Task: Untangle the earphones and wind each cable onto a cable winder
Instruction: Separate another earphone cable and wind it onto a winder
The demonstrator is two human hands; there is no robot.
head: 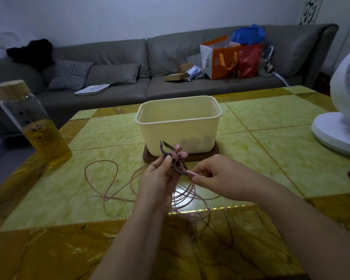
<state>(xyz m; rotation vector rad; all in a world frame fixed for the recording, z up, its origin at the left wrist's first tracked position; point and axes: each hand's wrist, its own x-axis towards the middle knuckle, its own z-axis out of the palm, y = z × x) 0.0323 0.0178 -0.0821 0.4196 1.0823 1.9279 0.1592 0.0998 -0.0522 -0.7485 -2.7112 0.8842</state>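
The room is dim, with a cold blue look. A bright white spot of light shines off the glossy table near the middle. The picture bends at the edges, so the fan looks curved and a little soft.

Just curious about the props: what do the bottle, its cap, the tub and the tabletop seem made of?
The bottle looks like clear glass, possibly plastic: see-through, glossy, yellow liquid inside. Its cap looks like pale matte wood or bamboo. The tub seems matte cream plastic; dark shapes show faintly through its wall. The tabletop looks like polished stone or imitation: veined, reflective.
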